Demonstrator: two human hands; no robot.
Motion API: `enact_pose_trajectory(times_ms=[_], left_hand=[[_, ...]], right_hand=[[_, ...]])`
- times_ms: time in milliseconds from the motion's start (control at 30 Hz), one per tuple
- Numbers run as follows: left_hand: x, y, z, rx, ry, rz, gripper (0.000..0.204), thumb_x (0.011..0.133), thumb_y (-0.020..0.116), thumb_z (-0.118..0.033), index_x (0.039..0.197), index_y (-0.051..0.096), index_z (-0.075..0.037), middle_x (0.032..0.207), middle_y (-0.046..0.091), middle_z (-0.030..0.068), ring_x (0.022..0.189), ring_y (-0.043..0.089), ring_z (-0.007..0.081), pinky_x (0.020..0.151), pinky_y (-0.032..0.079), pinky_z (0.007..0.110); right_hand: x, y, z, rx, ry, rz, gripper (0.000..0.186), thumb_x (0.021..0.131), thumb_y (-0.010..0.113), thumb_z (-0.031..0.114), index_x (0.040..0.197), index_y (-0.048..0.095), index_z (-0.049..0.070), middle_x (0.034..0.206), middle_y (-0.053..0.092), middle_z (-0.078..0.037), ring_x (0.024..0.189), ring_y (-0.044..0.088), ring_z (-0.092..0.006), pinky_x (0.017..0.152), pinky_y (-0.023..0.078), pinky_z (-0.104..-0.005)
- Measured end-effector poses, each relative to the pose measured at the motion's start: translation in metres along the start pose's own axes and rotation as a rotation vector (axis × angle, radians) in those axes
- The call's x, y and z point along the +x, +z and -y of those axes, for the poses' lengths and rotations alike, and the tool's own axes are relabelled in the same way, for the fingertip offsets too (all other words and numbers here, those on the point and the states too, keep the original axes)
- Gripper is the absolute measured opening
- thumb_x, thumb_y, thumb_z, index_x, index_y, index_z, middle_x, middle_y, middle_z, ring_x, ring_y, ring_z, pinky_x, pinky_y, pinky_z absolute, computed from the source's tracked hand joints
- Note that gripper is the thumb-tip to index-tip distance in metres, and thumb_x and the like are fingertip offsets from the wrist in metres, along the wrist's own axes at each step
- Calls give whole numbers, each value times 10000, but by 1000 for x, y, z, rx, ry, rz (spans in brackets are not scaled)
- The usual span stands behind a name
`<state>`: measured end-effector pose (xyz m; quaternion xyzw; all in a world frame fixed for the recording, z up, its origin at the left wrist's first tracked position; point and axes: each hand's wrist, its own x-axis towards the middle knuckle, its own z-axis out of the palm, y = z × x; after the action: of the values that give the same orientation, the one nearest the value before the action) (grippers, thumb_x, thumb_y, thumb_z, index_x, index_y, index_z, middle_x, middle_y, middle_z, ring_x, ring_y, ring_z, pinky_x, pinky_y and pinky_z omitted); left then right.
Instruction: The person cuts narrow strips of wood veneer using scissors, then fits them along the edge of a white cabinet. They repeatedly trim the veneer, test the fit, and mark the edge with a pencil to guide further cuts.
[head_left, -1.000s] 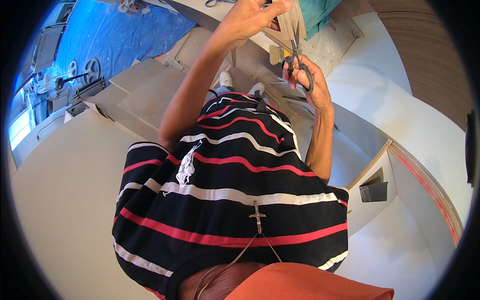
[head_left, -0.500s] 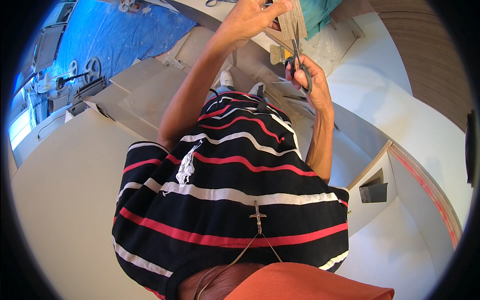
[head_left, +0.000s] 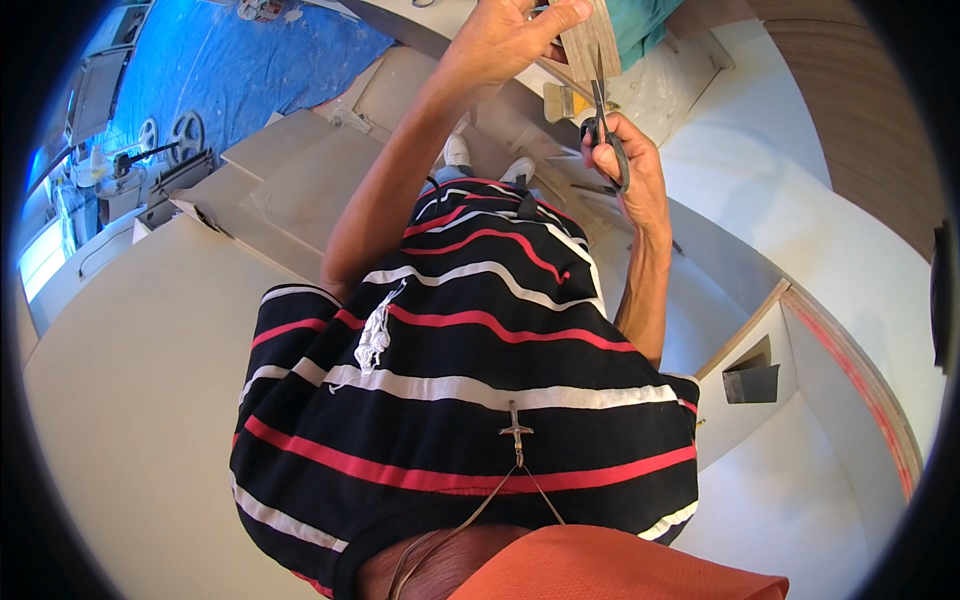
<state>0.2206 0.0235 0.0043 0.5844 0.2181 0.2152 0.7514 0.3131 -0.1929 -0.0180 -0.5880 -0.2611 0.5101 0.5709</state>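
Note:
Near the top edge, my left hand [head_left: 503, 42] is closed on a flat strip with grey-brown wood grain [head_left: 590, 52], thumb on top; its far end runs out of the picture. To the right and lower, my right hand [head_left: 642, 178] grips black-handled scissors [head_left: 616, 158], a finger and thumb at the loops. The blades point up and lie over the strip's near end, almost together. Whether they have cut into it I cannot tell.
Beyond the scissors lie a wide paintbrush [head_left: 556, 102], a teal cloth [head_left: 640, 28] and crumpled clear plastic [head_left: 672, 85]. White curved panels [head_left: 770, 170] stand on the right. Large flat boards [head_left: 130, 370] spread on the left, with blue sheeting [head_left: 260, 75] behind them.
The scissor blades have come closer together. Both hands, with the strip and scissors, have shifted slightly right in the picture. Each hand keeps its hold.

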Motion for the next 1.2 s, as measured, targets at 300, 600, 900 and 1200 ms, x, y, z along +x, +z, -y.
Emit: enact_pose_trajectory(times_ms=[300,600,900,1200], left_hand=[[-2,1,1,-8,-3,-16,174,1001,621,-156,1129,639,-39,910,688,5,759,644,77,657,522,240],[-7,0,-3,-31,-29,-10,187,1009,614,-172,1136,627,-36,899,691,10,740,645,75,633,516,229],[-16,3,4,-12,-50,-26,148,998,634,-158,1055,643,-21,777,628,-11,599,535,52,545,459,206],[-18,5,2,-37,-62,-15,157,996,638,-159,1060,638,-16,783,630,-8,602,541,51,540,455,204]], right_hand=[[-1,1,-5,52,-35,-2,202,899,785,199,948,642,65,746,492,103,632,379,5,563,282,-184],[-3,4,-11,66,-44,-34,204,901,782,199,942,640,58,707,496,95,597,392,4,531,282,-188],[-8,1,-11,64,-14,18,220,881,773,224,954,642,64,728,539,81,599,413,7,545,288,-186],[-9,-2,-12,40,-12,25,167,899,762,155,955,641,54,710,478,97,596,379,7,531,272,-186]])
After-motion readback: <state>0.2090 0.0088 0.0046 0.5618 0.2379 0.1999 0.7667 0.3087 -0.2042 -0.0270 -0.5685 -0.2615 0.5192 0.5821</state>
